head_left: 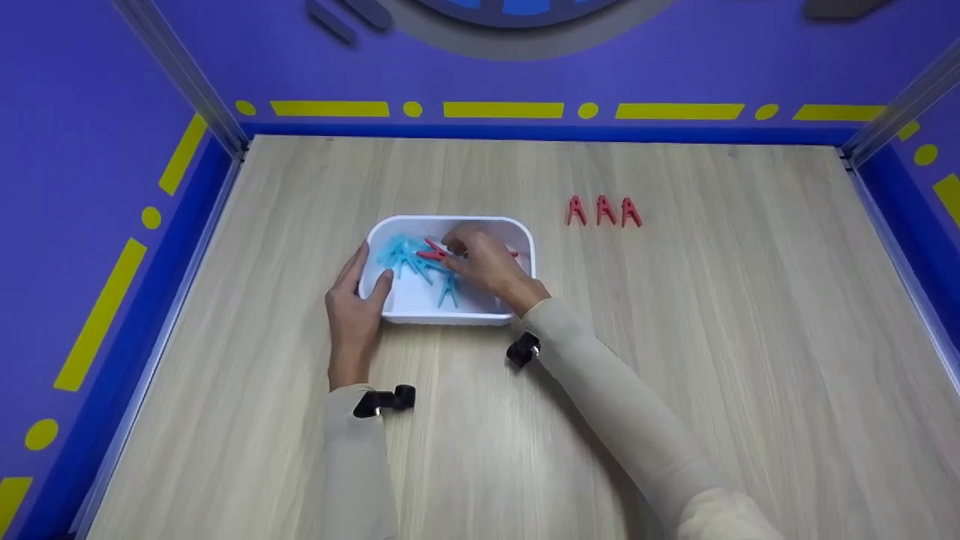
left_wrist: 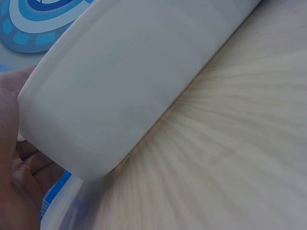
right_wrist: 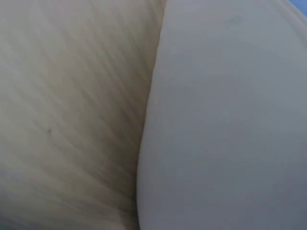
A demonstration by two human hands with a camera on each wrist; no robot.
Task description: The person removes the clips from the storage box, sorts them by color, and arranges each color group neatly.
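Note:
A white plastic bin (head_left: 450, 319) stands on the table. My left hand (head_left: 352, 315) grips its left end, thumb over the rim and fingers along the outer wall; the left wrist view also shows this hand (left_wrist: 17, 158) against the bin wall (left_wrist: 105, 91). Inside lie several light blue clothespins (head_left: 405, 251), one of them apart (head_left: 448, 291) nearer the front. My right hand (head_left: 484, 262) reaches into the bin and pinches a red clothespin (head_left: 430, 252) between thumb and finger. More red (head_left: 514, 253) shows past that hand, mostly hidden. In the right wrist view only the bin wall (right_wrist: 225, 115) and table appear.
Three red clothespins (head_left: 604, 211) stand in a row on the wooden table (head_left: 712, 315), right of and behind the bin. Blue panels with yellow marks (head_left: 502, 110) border the table at the back and sides.

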